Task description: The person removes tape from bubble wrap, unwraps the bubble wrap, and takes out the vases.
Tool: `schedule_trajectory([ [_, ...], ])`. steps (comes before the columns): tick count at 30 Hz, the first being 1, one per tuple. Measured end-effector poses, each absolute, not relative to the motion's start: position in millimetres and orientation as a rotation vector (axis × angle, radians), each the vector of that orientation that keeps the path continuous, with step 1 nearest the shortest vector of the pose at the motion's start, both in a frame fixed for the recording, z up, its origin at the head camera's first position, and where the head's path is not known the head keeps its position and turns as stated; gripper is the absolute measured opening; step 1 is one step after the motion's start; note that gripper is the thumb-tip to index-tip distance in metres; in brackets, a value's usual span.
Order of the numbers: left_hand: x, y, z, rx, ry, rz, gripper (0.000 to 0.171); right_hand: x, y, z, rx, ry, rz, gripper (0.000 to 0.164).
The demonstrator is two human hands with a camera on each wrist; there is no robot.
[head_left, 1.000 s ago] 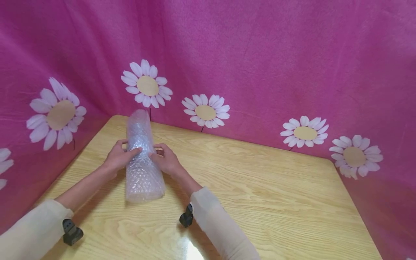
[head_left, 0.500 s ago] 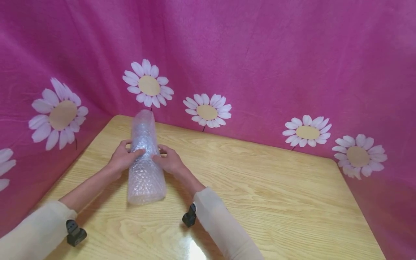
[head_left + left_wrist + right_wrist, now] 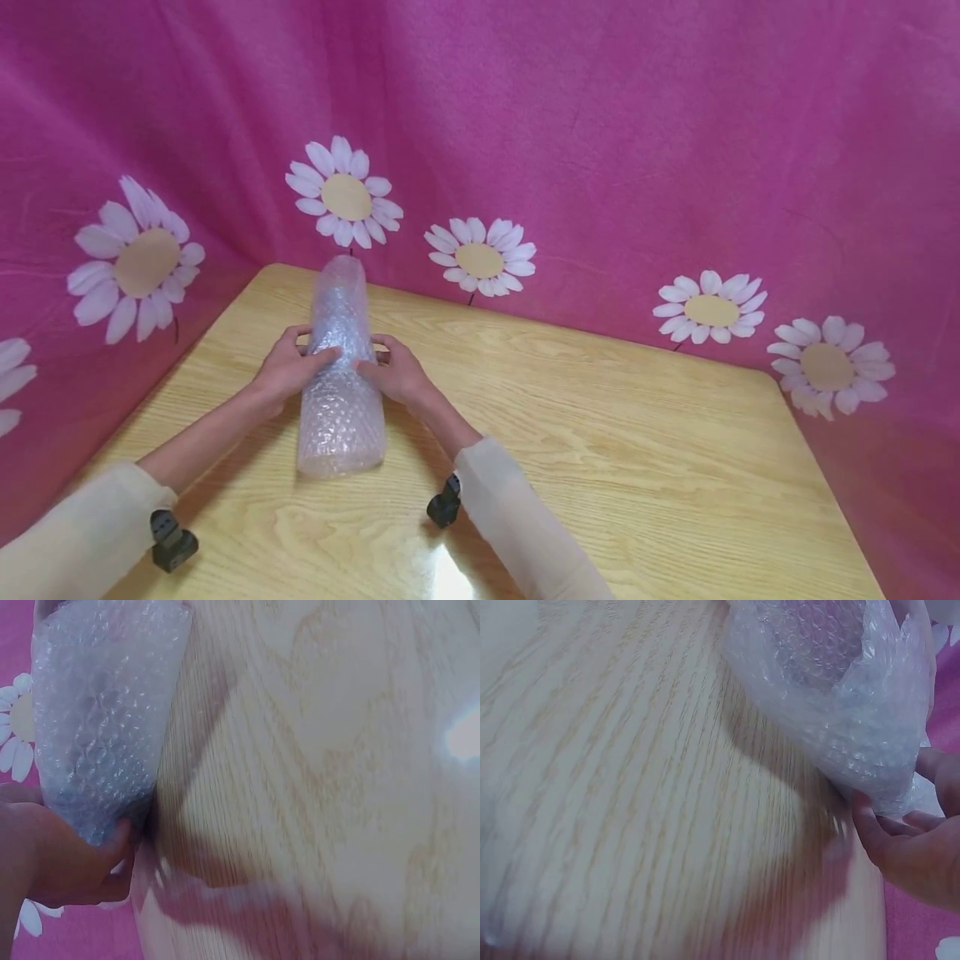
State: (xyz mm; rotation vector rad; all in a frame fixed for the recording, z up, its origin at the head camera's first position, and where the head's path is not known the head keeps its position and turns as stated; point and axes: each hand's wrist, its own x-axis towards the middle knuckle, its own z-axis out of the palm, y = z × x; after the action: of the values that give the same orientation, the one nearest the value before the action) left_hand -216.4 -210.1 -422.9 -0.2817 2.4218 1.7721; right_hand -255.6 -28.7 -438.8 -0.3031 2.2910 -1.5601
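- The bare left hand (image 3: 288, 367) grips, its fingers bent and its thumb (image 3: 324, 358) stretched inward toward the other hand.
- The bare right hand (image 3: 395, 372) mirrors it, fingers bent at the far side, thumb (image 3: 366, 367) turned inward; the two thumb tips sit near each other, apart.
- Both bare forearms (image 3: 202, 442) reach forward and slant in toward one another.
- Long, cream-coloured cloth sleeves (image 3: 82, 537) cover each arm up to the lower forearm.
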Motion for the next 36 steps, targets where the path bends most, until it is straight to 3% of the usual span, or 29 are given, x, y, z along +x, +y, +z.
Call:
schedule_trajectory([
  [13, -213, -200, -419, -0.213, 2.484, 1.729, 0.077, -251, -18, -439, -0.257, 2.187, -1.668, 0.054],
  [21, -212, -192, -415, -0.194, 2.447, 1.757, 0.078, -249, -3, -434, -0.239, 2.187, -1.665, 0.073],
  [36, -204, -175, -406, -0.170, 2.450, 1.741, 0.077, -241, 21, -419, -0.321, 2.263, -1.561, 0.066],
])
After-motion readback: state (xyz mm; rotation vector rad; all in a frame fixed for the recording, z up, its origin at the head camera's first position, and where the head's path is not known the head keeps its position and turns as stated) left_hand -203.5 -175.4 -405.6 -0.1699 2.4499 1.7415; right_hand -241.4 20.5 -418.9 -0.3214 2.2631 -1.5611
